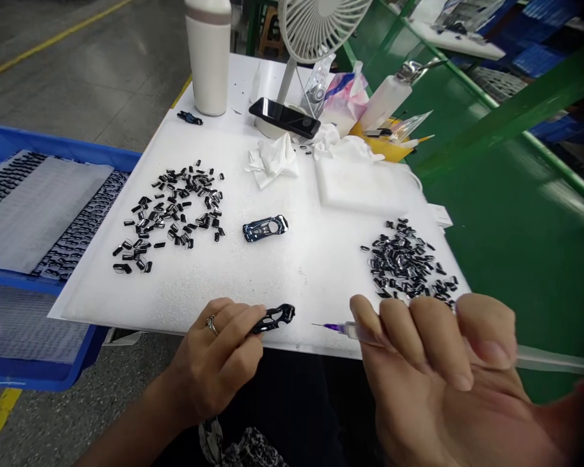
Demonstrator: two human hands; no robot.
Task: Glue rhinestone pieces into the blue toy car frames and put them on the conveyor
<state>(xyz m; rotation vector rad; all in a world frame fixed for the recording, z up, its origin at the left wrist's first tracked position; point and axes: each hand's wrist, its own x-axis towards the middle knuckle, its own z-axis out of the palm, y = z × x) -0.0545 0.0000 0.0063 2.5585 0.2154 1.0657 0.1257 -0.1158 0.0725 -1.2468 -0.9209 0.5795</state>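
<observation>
Item, my left grip (pixel 214 363): closed, thumb and fingers pinching one end of a black openwork car-shaped piece (pixel 275 319), which sits over the near edge of the white foam board (pixel 311 279). A ring (pixel 212 325) is on one finger.

Item, my right grip (pixel 433 376): curled shut around a clear syringe (pixel 355 331) with a purple needle tip (pixel 329 327), pointing left. The tip is just beside the black piece, not touching it. A clear tube (pixel 555 359) runs out past my hand to the right.

On the board:
- one heap of small glossy black pieces (pixel 168 217), loosely spread, at left
- a second, denser heap (pixel 406 263) at right
- a blue and chrome car-shaped piece (pixel 265 228) between the heaps
- a small dark car-shaped piece (pixel 189 118) at the far edge
- a crumpled white tissue (pixel 271 159)
- a white foam block (pixel 365 185)

Beyond the board:
- a tall white bottle (pixel 208 55)
- a white desk fan (pixel 316 19)
- a black phone (pixel 285 118), tilted
- a plastic dispensing bottle (pixel 384 97)

To the left, a blue tray (pixel 53 146) holds sheets lined with rows of dark pieces (pixel 78 227). To the right lies a green bench (pixel 506 259).
</observation>
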